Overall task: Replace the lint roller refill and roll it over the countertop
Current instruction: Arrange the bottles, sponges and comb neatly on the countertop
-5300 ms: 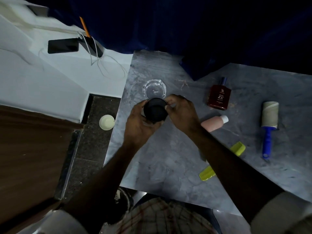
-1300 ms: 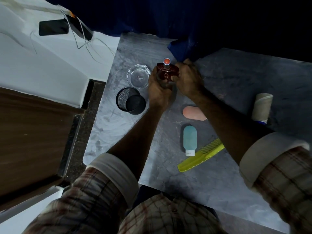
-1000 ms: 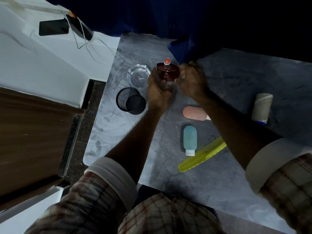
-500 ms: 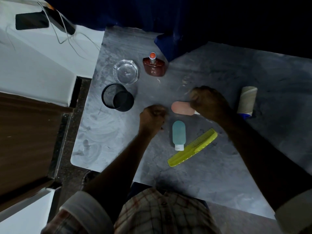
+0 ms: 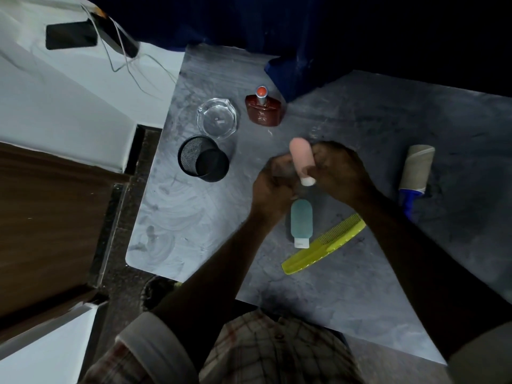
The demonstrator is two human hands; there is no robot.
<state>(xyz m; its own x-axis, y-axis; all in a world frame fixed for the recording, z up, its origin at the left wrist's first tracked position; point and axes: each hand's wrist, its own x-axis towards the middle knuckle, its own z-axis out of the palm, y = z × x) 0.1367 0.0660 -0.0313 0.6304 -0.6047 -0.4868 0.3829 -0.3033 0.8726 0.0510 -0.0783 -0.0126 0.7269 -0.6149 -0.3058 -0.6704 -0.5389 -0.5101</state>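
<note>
Right hand [image 5: 339,173] is gripping pink bottle [image 5: 301,160] above countertop [image 5: 360,286]; left hand [image 5: 273,184] is curling beside it, grip unclear. Lint roller [image 5: 417,173] is lying far right.

**A dim home dressing corner**

A domestic room is suggested by a grey marble-look countertop [image 5: 360,286] on which toiletries are laid: a perfume bottle [image 5: 264,109], a glass ashtray [image 5: 217,121], a mesh cup [image 5: 203,159], a teal tube [image 5: 301,221], a comb [image 5: 324,243] and a lint roller [image 5: 417,170]. A phone [image 5: 70,37] with cables is seen on a white surface at far left, and a blue curtain [image 5: 291,70] is hung behind.
</note>
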